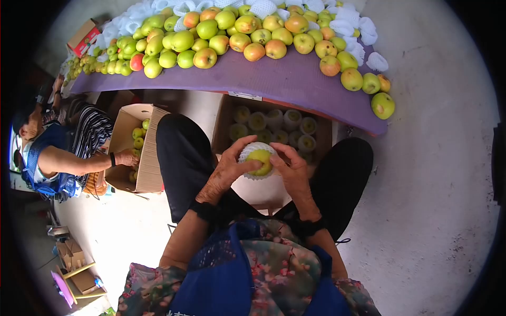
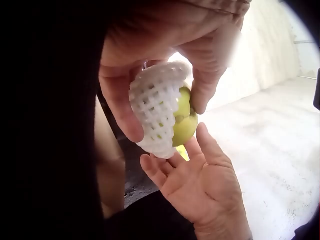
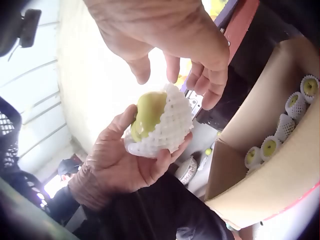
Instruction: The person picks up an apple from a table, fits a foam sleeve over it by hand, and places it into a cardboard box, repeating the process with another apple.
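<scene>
My left hand (image 1: 226, 169) holds a yellow-green apple (image 1: 259, 161) partly wrapped in a white foam net sleeve (image 1: 254, 173), thumb on the fruit. In the left wrist view, the fingers of that hand lie along the foam net (image 2: 156, 107), and the thumb presses the bare side of the apple (image 2: 185, 122). My right hand (image 1: 293, 174) is close beside the wrapped apple, its fingers extended and spread. In the right wrist view, this hand (image 3: 170, 37) hovers over the apple (image 3: 149, 112) with its fingertips apart from it.
A purple-topped table (image 1: 237, 79) ahead bears heaped loose apples (image 1: 205, 58) and foam nets (image 1: 345, 26). Below it, a cardboard box (image 1: 220, 126) contains net-wrapped apples (image 1: 274, 118). At left, another person (image 1: 68, 160) reaches into a second box (image 1: 150, 158) of apples.
</scene>
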The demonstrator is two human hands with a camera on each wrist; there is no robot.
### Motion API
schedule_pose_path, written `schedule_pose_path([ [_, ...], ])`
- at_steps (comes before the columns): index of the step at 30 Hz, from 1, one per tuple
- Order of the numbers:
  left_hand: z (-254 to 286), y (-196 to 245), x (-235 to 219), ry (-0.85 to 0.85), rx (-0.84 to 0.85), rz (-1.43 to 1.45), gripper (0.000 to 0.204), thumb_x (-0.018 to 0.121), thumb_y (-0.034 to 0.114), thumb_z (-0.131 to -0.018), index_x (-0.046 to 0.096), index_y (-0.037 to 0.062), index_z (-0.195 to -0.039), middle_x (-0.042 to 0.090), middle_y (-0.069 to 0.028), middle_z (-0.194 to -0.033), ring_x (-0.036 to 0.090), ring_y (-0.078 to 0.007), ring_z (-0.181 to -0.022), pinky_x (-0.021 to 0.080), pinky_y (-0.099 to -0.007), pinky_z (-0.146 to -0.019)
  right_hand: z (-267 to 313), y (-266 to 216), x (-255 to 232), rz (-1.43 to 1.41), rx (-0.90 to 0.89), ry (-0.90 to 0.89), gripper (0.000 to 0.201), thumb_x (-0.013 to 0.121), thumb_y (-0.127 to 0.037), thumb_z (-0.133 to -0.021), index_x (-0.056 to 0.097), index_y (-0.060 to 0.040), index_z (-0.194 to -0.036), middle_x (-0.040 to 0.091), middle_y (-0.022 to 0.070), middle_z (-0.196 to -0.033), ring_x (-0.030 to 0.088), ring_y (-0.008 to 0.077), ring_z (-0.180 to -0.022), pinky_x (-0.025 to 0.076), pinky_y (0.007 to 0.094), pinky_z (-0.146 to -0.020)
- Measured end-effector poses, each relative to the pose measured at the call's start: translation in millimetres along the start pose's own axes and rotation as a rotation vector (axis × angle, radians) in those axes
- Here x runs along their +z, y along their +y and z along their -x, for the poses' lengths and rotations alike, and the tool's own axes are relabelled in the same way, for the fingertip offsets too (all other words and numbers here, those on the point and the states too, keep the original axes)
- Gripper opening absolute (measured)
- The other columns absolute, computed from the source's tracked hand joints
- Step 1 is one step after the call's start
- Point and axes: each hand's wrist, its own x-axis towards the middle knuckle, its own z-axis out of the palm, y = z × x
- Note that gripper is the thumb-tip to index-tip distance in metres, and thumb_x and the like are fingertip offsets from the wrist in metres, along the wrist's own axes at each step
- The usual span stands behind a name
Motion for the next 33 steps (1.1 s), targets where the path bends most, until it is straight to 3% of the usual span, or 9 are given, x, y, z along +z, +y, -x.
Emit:
schedule_pose_path([
  [8, -4.7, 9.9, 15.8, -0.071, 0.011, -0.128, 0.069, 0.074, 0.010, -0.076, 0.044, 0.0024, -0.138, 0.060, -0.0095, -0.116, 0.057, -0.0177, -0.107, 0.045, -0.0310, -0.097, 2.9, 2.6, -13.2, 0.147, -0.120, 0.060, 0.024, 0.063, -0.015, -0.091, 0.068, -0.0011, -0.110, 0.063, 0.0088, -0.098, 0.062, 0.0175, -0.092, 0.048, 0.0275, -0.083],
  [14, -4.4, -3.2, 22.4, -0.009, 0.043, -0.088, 0.066, 0.074, 0.010, -0.078, 0.045, 0.0019, -0.137, 0.060, -0.0101, -0.116, 0.058, -0.0167, -0.106, 0.047, -0.0304, -0.094, 7.5, -5.4, -10.2, 0.371, -0.236, 0.182, 0.017, 0.060, -0.012, -0.092, 0.067, -0.0010, -0.103, 0.064, 0.0109, -0.091, 0.063, 0.0231, -0.083, 0.049, 0.0314, -0.074],
  [23, -2.5, -25.3, 15.0, 0.073, 0.096, -0.067, 0.066, 0.074, 0.009, -0.078, 0.045, 0.0028, -0.138, 0.061, -0.0092, -0.114, 0.058, -0.0148, -0.104, 0.048, -0.0282, -0.091, -0.6, -6.8, -0.4, 0.508, -0.249, 0.161, 0.017, 0.060, -0.013, -0.090, 0.067, -0.0014, -0.100, 0.064, 0.0139, -0.086, 0.063, 0.0306, -0.080, 0.049, 0.0360, -0.072],
  [33, 0.6, -27.0, -2.5, 0.173, 0.083, 0.312, 0.069, 0.072, 0.014, -0.079, 0.042, 0.0021, -0.139, 0.059, -0.0114, -0.116, 0.058, -0.0188, -0.108, 0.045, -0.0307, -0.096, 0.5, -16.3, 13.1, 0.384, -0.133, 0.065, 0.034, 0.067, -0.013, -0.085, 0.062, -0.0045, -0.118, 0.060, 0.0086, -0.093, 0.059, 0.0166, -0.079, 0.050, 0.0304, -0.071],
])
